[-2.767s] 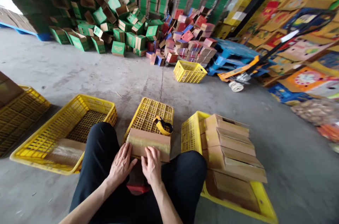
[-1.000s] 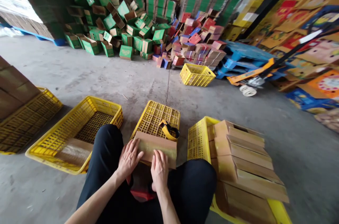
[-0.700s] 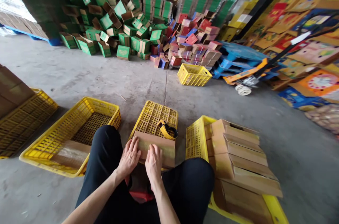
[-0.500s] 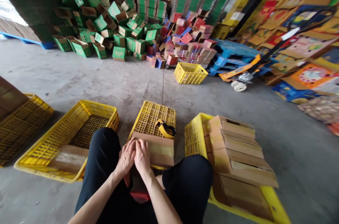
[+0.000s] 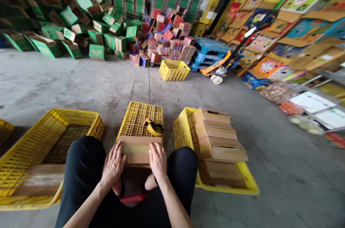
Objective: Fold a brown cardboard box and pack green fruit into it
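Note:
A brown cardboard box (image 5: 136, 149) with clear tape across its top lies on an upturned yellow crate (image 5: 141, 116) between my knees. My left hand (image 5: 113, 165) presses flat on the box's left end. My right hand (image 5: 158, 159) presses flat on its right end. A yellow tape dispenser (image 5: 153, 127) rests on the crate just behind the box. I sit low, with black trousers on both sides of the crate.
A yellow crate (image 5: 185, 131) on my right holds a stack of brown boxes (image 5: 218, 138). Another yellow crate (image 5: 51, 138) on my left holds one taped box (image 5: 37, 181). Piles of green and red cartons (image 5: 115, 23), a far yellow crate (image 5: 174, 70) and a pallet jack (image 5: 218, 71) stand beyond.
My hands were together at the box's left end half a second ago; the right hand has slid along the top to the right end. The view has swung to the right.

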